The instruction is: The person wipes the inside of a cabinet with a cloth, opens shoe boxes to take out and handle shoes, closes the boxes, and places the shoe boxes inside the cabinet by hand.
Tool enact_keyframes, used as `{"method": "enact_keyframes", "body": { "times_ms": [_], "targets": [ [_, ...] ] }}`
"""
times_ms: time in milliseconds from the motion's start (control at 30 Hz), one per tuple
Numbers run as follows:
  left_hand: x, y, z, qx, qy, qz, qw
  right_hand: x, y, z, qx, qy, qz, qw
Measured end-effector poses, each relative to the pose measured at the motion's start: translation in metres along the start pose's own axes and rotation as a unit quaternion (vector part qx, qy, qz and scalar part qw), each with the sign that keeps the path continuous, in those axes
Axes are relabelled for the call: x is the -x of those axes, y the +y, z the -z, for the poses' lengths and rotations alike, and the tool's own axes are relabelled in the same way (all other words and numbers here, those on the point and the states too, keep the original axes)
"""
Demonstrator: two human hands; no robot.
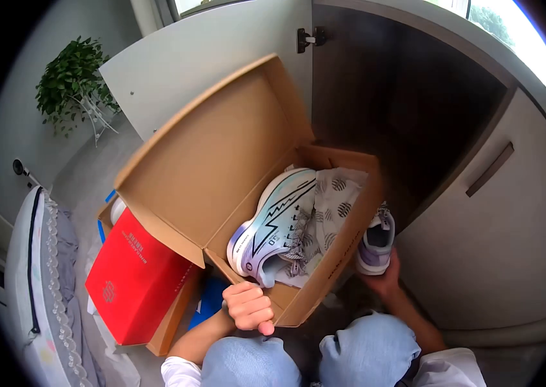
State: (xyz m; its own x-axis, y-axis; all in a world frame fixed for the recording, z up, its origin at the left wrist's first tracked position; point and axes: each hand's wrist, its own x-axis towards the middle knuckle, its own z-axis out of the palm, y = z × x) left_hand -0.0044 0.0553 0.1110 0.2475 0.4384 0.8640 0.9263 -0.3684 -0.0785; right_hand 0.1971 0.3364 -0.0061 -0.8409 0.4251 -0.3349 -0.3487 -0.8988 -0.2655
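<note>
An open brown cardboard shoebox (pixel 221 155) is tilted in front of my knees, its lid raised toward the left. My left hand (pixel 248 308) is closed around the box's near edge, thumb toward me. Inside, a white sneaker (pixel 273 222) with black zigzag lines and pastel blue and purple tints lies on its side. Patterned tissue paper (pixel 334 206) fills the space beside it. To the right of the box, my right hand (pixel 384 276) holds another sneaker (pixel 376 245), with a purple-grey upper, from below at one end; the box partly covers this shoe.
A red shoebox (pixel 140 277) stands at the left, with other boxes under and behind it. Ahead is a cabinet with a dark interior (pixel 408 97) and its white door (pixel 221 51) swung open. A bed edge (pixel 44 284) and a plant (pixel 73 80) are farther left.
</note>
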Motion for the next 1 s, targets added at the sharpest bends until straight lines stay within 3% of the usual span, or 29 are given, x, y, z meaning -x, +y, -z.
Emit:
{"method": "enact_keyframes", "body": {
  "times_ms": [167,267,333,400,433,467,533,600,633,667,700,733,800,833,900,933,1000],
  "targets": [
    [0.034,0.006,-0.023,0.036,-0.02,0.131,0.991,0.027,-0.027,-0.013,0.097,0.114,-0.036,0.988],
    [0.107,0.012,-0.058,0.03,-0.052,0.194,0.979,0.012,-0.026,0.003,0.137,0.109,-0.023,0.984],
    [0.133,0.017,-0.062,0.034,-0.125,0.146,0.981,0.013,-0.024,0.002,0.123,0.087,-0.03,0.988],
    [0.137,0.018,-0.056,0.053,-0.155,0.171,0.972,0.018,-0.029,-0.012,0.094,0.037,-0.031,0.994],
    [0.135,0.013,-0.054,0.057,-0.156,0.241,0.956,0.02,-0.032,-0.023,0.09,0.043,-0.031,0.995],
    [0.133,0.006,-0.05,0.059,-0.157,0.309,0.936,0.015,-0.033,-0.028,0.092,0.049,-0.037,0.994],
    [0.108,-0.011,-0.042,0.041,-0.057,0.463,0.884,0.007,-0.035,-0.034,0.146,-0.002,-0.04,0.988],
    [0.096,-0.018,-0.032,-0.017,-0.066,0.618,0.783,-0.004,-0.031,-0.045,0.132,0.025,-0.05,0.99],
    [0.112,-0.026,-0.036,0.001,-0.008,0.63,0.776,-0.01,-0.027,-0.056,0.128,-0.02,-0.054,0.99],
    [0.096,-0.036,-0.031,0.054,0.045,0.673,0.737,-0.018,-0.026,-0.064,0.123,-0.067,-0.058,0.988],
    [0.077,-0.049,-0.028,0.169,0.161,0.683,0.692,-0.027,-0.027,-0.061,0.116,-0.069,-0.072,0.988],
    [0.064,-0.058,-0.017,0.226,0.207,0.715,0.628,-0.032,-0.027,-0.063,0.117,-0.064,-0.076,0.988],
    [0.064,-0.075,-0.01,0.31,0.277,0.72,0.556,-0.039,-0.022,-0.064,0.111,-0.075,-0.108,0.985],
    [0.058,-0.078,-0.012,0.305,0.278,0.724,0.552,-0.042,-0.02,-0.064,0.109,-0.078,-0.121,0.984],
    [0.042,-0.082,-0.025,0.23,0.18,0.727,0.622,-0.046,-0.016,-0.065,0.148,-0.077,-0.13,0.977],
    [0.045,-0.083,-0.033,0.237,0.189,0.687,0.661,-0.048,-0.015,-0.066,0.161,-0.076,-0.134,0.975],
    [0.05,-0.082,-0.032,0.25,0.131,0.695,0.661,-0.044,-0.018,-0.061,0.175,-0.12,-0.124,0.969]
  ]
}}
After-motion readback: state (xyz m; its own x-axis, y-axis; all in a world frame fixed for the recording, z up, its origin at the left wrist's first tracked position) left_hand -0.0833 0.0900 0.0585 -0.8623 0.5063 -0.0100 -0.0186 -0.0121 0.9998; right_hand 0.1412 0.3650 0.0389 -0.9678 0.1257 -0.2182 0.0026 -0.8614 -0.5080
